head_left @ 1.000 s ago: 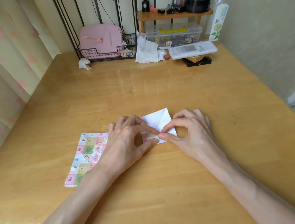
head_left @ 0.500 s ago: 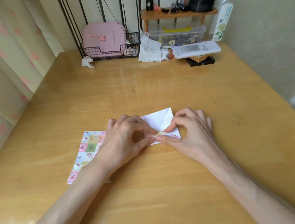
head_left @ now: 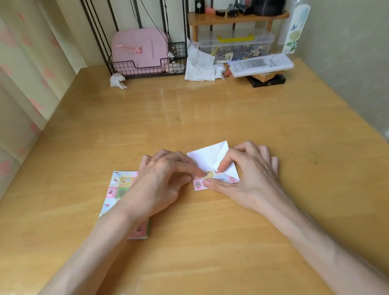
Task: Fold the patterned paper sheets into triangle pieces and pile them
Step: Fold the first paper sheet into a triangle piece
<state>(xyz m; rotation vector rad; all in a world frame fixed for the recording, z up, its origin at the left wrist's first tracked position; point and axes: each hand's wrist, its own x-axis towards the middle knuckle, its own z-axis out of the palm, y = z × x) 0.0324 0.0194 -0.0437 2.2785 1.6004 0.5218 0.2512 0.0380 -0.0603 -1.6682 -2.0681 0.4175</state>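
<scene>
Two hands fold one paper sheet [head_left: 211,156], which lies white side up in the middle of the table [head_left: 204,258] with its near edge turned over to show the print. The left hand [head_left: 165,179] pinches that flap with curled forefinger and thumb, and the right hand [head_left: 244,172] pinches it likewise. One stack of patterned sheets [head_left: 119,185] lies under the left wrist. One bottle [head_left: 299,12] has green label writing too small to read

We have a single wide-angle view, worn on the head, facing forward and down over the worktop [head_left: 228,255]. It sits close: the left grip [head_left: 161,184] and right grip [head_left: 247,177] meet on the paper sheet [head_left: 211,156] at mid-frame, forearms entering from the lower corners.
</scene>
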